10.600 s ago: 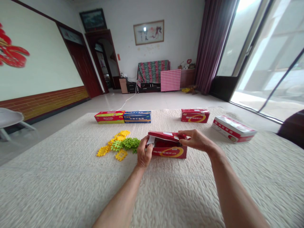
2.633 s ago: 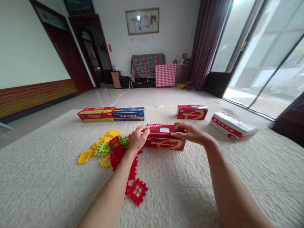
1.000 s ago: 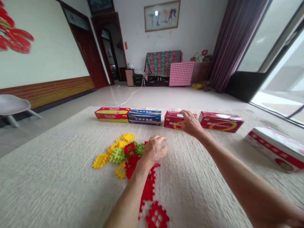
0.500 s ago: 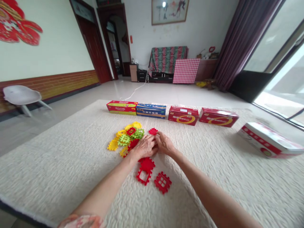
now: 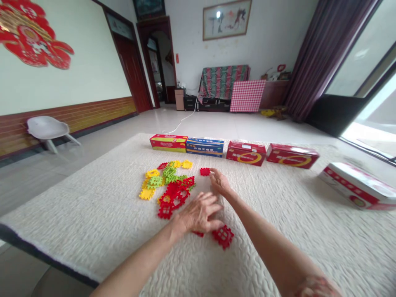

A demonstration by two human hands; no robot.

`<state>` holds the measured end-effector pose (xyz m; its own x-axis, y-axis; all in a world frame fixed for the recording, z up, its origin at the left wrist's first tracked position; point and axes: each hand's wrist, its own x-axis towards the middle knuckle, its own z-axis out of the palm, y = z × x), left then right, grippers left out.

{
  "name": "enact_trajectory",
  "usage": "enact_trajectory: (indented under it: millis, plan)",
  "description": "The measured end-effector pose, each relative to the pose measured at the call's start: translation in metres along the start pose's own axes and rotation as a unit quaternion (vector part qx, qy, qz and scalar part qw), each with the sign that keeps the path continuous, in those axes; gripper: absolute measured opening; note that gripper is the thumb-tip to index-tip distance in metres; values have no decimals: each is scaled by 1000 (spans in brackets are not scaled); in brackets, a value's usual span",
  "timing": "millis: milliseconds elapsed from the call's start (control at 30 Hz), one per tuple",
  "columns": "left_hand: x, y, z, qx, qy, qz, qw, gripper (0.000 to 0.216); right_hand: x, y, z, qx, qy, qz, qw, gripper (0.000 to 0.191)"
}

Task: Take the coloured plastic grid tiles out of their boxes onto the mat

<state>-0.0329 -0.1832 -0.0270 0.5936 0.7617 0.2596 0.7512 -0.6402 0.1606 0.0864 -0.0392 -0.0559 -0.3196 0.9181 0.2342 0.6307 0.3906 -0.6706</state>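
Observation:
My left hand [image 5: 202,212] is palm down over the cream cover, fingers spread. Its thumb is close to a red notched plastic tile with a windowed centre [image 5: 223,236]; another red piece [image 5: 198,233] is mostly hidden under the hand. Farther forward, my right hand [image 5: 219,182] is curled, its fingertips closed at the edge of a small red notched tile [image 5: 205,171]. Left of both hands lies a loose pile of interlocking tiles, with red ones [image 5: 173,193], green ones [image 5: 169,173] and yellow ones [image 5: 147,194] overlapping.
Beyond the tiles stand a red and yellow-green box [image 5: 168,143], a blue box [image 5: 204,147] and two dark red boxes [image 5: 246,154]. A white and red carton [image 5: 359,185] sits at right. The cover's edge [image 5: 46,258] runs along the left front.
My hands have parted: the left has moved back toward me, above the nearer red pieces. More red tiles show in the pile, and its pieces lie differently. The view has shifted left.

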Motion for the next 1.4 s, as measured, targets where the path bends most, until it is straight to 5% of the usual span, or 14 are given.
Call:
enact_trajectory:
  millis: [100,233,467,633,800,1000,1233,1400]
  plan:
    - [2,25,16,-24,-39,58,997,59,10,7,-4,-26,-13,16,999,42]
    - [-1,24,18,-3,-62,86,994,46,21,3,0,-69,-32,13,997,38]
    - [-21,-39,-15,78,11,-31,996,20,29,-24,22,-83,-62,-56,993,29]
    - [7,-75,-21,87,115,-112,983,25,56,-21,14,-103,-1,-109,989,35]
    - [45,-85,-10,69,76,-137,985,22,104,-4,-10,-174,44,-123,976,47]
    - [36,-110,-2,91,9,-228,969,24,160,3,-29,-244,31,-114,963,57]
    - [30,-127,-5,84,88,-275,954,31,193,4,-26,-284,-11,-101,953,73]
    - [33,-123,-4,67,114,-258,957,29,196,2,-27,-289,-21,-101,952,64]
